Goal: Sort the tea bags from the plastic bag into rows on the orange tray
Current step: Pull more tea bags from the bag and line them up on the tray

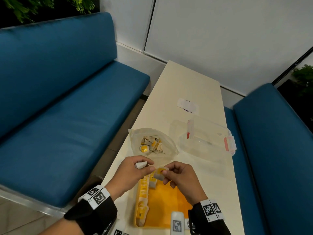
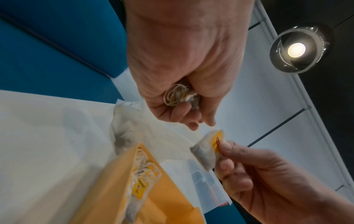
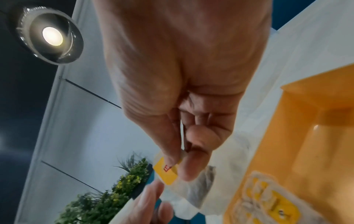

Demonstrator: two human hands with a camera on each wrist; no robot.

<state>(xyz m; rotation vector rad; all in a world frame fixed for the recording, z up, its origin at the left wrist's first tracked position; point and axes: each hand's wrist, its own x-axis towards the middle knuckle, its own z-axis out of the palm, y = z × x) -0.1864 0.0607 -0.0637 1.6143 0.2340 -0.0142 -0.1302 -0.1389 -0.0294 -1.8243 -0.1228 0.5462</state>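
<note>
My right hand (image 1: 180,175) pinches a tea bag (image 1: 159,173) by its yellow tag end, thumb against forefinger, and holds it in the air just above the far end of the orange tray (image 1: 171,206). The tray lies directly below and toward me from that hand, its long axis running away from me along the bench (image 1: 186,85), so the coming move is a short drop down and slightly back. One row of tea bags (image 1: 143,197) already fills the tray's left edge, laid end to end along that long axis, and a second row seems to be just starting beside it at the far end, under the held bag; the wrist views are too blurred to count them. My left hand (image 1: 133,173) hangs just beside the right, curled around another tea bag (image 1: 141,165) with its string bunched in the palm, so it is a little farther from the open orange floor. The right hand is nearer the next free spot. The plastic bag (image 1: 152,143), still holding more tea bags, sits beyond both hands, with a clear lidded box (image 1: 206,136) to its right.
</note>
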